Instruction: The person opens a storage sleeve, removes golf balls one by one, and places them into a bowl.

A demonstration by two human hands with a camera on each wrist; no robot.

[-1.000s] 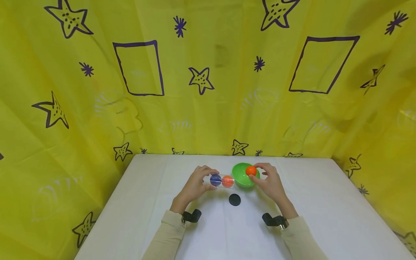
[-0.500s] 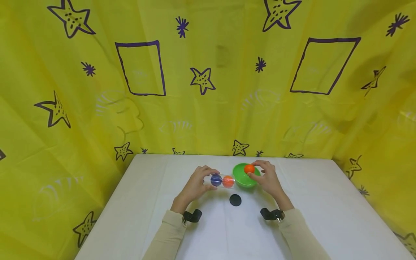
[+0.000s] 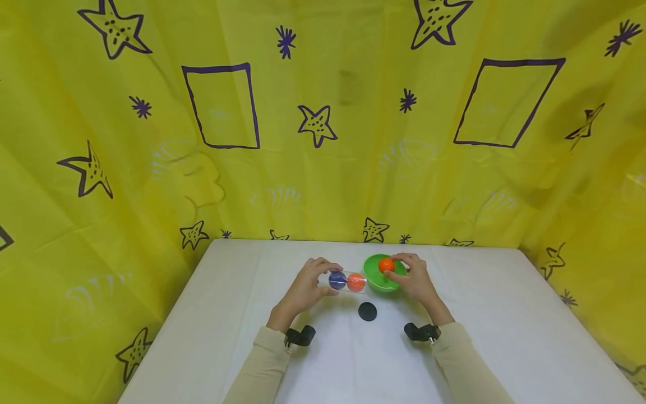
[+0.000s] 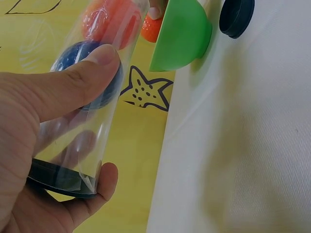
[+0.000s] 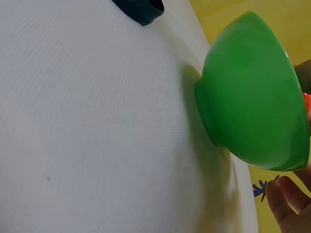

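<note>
My left hand [image 3: 305, 285] grips a clear plastic tube [image 4: 104, 126], which lies nearly sideways in the head view. In the left wrist view its closed end has a dark base, and the thumb presses along its wall. Inside sit a blue ball [image 3: 337, 280] and an orange ball [image 3: 356, 282], the orange one farther from the palm. My right hand [image 3: 416, 280] pinches a second orange ball [image 3: 386, 265] between thumb and fingers over the green bowl [image 3: 375, 281]. From the right wrist, the bowl's wall hides most of that ball and part of the fingers.
A round black cap [image 3: 367, 311] lies on the white table [image 3: 353, 359], nearer to me than the bowl. The yellow curtain [image 3: 323, 185] with drawn stars stands behind the table and along both sides. Black wrist cameras sit on both forearms.
My right hand, pinching the orange ball, has shifted slightly left over the bowl. My left hand keeps its grip on the tube. The head view has shifted a little.
</note>
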